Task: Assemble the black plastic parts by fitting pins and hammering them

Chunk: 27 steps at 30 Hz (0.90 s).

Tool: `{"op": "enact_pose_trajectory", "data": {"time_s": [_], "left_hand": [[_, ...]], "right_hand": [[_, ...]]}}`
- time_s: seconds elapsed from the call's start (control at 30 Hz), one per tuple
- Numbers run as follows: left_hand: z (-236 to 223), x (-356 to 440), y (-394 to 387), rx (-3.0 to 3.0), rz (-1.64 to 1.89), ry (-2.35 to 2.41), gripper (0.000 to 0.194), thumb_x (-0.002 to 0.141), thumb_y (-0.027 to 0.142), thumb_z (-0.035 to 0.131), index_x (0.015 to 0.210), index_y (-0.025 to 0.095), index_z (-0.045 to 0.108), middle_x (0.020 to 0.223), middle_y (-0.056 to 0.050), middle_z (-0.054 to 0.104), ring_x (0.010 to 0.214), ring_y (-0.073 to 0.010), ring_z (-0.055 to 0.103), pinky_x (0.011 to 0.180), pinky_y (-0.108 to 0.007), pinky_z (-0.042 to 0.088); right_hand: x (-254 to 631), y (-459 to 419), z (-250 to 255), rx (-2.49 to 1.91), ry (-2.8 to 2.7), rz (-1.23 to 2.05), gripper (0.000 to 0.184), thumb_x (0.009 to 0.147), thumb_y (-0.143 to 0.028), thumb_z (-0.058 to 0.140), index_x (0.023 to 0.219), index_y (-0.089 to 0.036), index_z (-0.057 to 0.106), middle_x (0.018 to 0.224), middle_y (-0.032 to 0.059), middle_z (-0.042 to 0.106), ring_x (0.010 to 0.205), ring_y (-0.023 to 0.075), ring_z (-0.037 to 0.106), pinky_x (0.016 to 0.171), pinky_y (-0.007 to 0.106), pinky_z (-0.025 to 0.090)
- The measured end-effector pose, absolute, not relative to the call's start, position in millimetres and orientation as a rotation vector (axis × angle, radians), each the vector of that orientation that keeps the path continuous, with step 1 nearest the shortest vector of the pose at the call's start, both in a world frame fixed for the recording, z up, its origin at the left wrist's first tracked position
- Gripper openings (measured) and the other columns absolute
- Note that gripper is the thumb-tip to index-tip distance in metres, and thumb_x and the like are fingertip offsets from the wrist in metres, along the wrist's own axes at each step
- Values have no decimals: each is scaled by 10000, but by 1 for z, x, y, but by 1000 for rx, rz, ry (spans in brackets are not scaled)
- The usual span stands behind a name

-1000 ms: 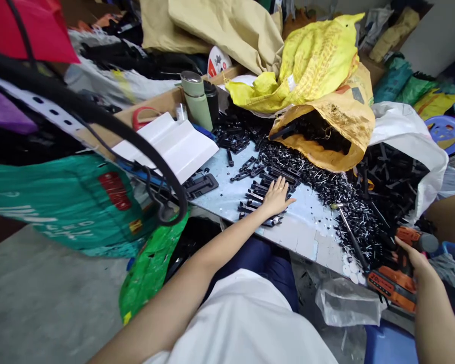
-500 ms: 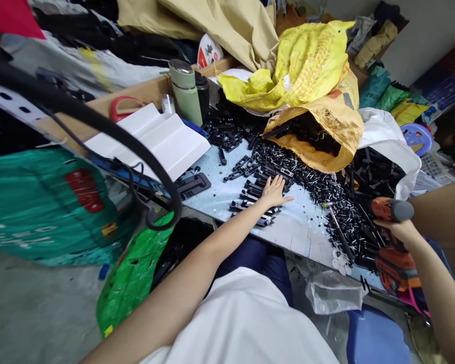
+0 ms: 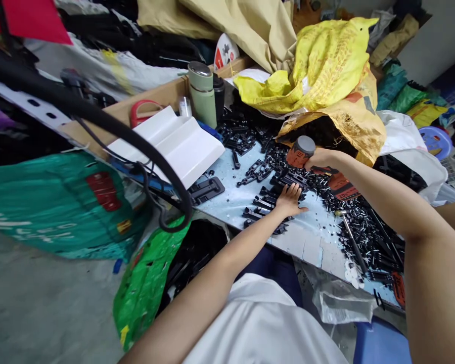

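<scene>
My right hand (image 3: 323,158) is wrapped round the grip of an orange and black cordless drill (image 3: 300,152), held over the back part of the table (image 3: 242,202). The drill's battery end hangs above a heap of small dark screws (image 3: 358,217). Flat on a row of long black plastic parts (image 3: 263,203) lies my left hand (image 3: 289,200), its fingers out and thumb spread. The drill's tip is hard to make out against the black pieces behind that hand.
A hammer (image 3: 352,240) lies by the screws. Behind stands an orange-yellow sack (image 3: 358,124). To the left are a white folded tray (image 3: 178,144), a green flask (image 3: 202,98) and a black flat part (image 3: 208,190). A black curved bar (image 3: 136,144) crosses the left side.
My right hand has carried the drill from the table's right end leftward, to just behind my left hand. My left hand stays on the black parts. The view has shifted slightly.
</scene>
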State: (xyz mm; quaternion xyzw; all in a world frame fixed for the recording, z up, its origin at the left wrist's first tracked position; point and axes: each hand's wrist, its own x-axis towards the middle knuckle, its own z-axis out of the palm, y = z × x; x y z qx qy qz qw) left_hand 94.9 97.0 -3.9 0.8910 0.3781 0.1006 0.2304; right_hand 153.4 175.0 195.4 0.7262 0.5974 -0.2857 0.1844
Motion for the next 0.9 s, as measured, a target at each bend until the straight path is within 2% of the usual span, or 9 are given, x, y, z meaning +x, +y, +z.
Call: {"op": "enact_pose_trajectory", "data": {"time_s": [0.23,0.37,0.7,0.9], "left_hand": [[-1,94,95,2439,252,1035,907,771,689,318,1401,50,188,1479,-147,192,1376,-260,107,1129,-423,71],[5,92,96,2432,242,1037,906,764,690,330,1397,57,193,1481,-140,192,1380,-251,81,1132,-413,57],[5,95,102,2397,271,1018,893,744,701,351,1385,87,247,1482,-120,197,1373,-273,107,1128,-437,56],[12,73,78,2384,227,996,874,775,701,294,1380,72,243,1480,-143,186,1375,-256,112,1121,-421,97]], "right_hand": [[139,193,192,1895,1646,-678,60,602,-105,596,600,-135,543,430,-28,470,433,112,489,418,214,394],[128,181,198,1815,1735,-478,96,591,-149,627,683,-134,605,489,-14,508,491,127,520,437,214,392],[114,157,195,1678,1772,-578,160,603,-185,622,753,-138,652,580,29,581,557,162,552,479,245,415],[98,138,204,1589,1842,-354,204,605,-237,623,783,-151,673,649,37,612,684,183,584,557,237,427]]}}
